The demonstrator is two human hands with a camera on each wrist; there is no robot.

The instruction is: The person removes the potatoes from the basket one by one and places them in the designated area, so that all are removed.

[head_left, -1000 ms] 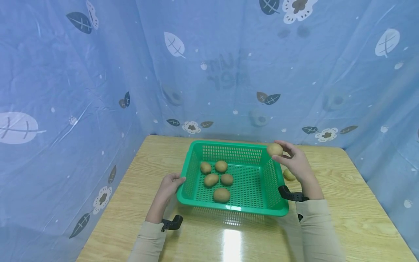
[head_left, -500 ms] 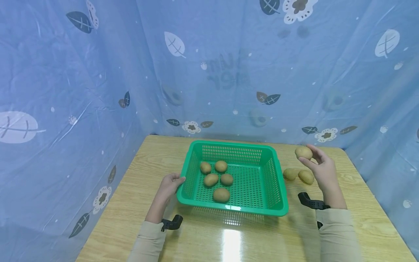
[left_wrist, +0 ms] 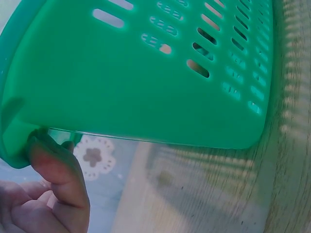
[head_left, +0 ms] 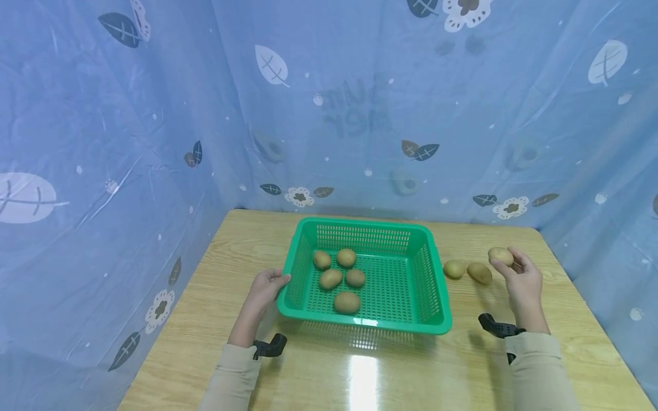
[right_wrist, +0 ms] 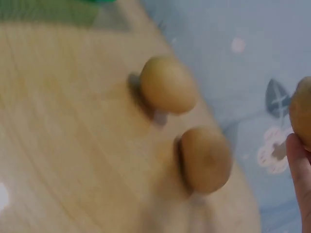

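A green slotted plastic basket (head_left: pixel 367 326) stands mid-table, with several potatoes (head_left: pixel 347 302) lying in its left half. My left hand (head_left: pixel 265 290) grips the basket's left rim; in the left wrist view the thumb (left_wrist: pixel 60 167) lies at the rim's edge. To the right of the basket, my right hand (head_left: pixel 525 282) holds a potato (head_left: pixel 500 256) between thumb and fingers. That potato shows at the right edge of the right wrist view, partly cut off. Between basket and right hand, two more potatoes lie on the table, one nearer the basket (head_left: pixel 454 269) and one nearer the hand (head_left: pixel 480 273).
The wooden table (head_left: pixel 308 377) ends at the back against a blue patterned curtain (head_left: pixel 360 114), which also hangs along both sides. A black wrist camera (head_left: pixel 271 346) sits on the left wrist and another camera (head_left: pixel 498 326) on the right.
My right hand has carried the potato rightward from over the basket's right rim, then down toward the table, uncovering the two potatoes there. The left hand and the basket have stayed in place.
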